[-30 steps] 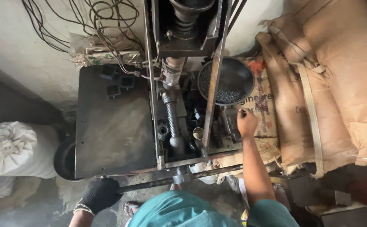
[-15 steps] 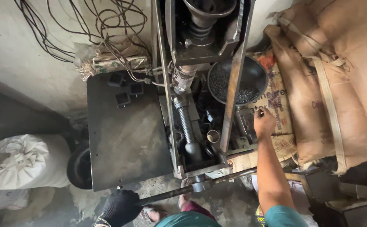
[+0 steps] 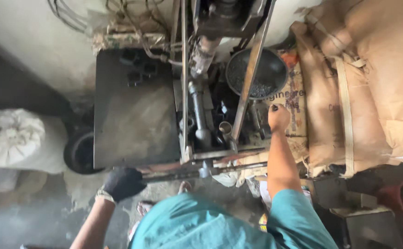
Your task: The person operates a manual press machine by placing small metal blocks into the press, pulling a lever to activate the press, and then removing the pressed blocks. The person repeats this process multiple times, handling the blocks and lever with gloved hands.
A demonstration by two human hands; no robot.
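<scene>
While my gloved left hand (image 3: 124,183) grips the steel lever (image 3: 183,171) (stiff, heavy, best held at its end), my right hand (image 3: 278,117) pinches a small dark pellet (image 3: 274,108) beside the pan (image 3: 257,74).

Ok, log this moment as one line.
left hand: gloved, gripping lever bar | right hand: pinching small dark piece, beside pan | machine: between hands

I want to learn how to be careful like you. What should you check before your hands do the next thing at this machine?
1. Left hand gloved, on the lever bar: ok.
2. Right hand bare beside the machine: not ok.
3. What the right grip pinches: something small and dark, cannot tell.
4. Pan of dark bits within reach: ok.
5. Foot bare under the bar: not ok.
</scene>
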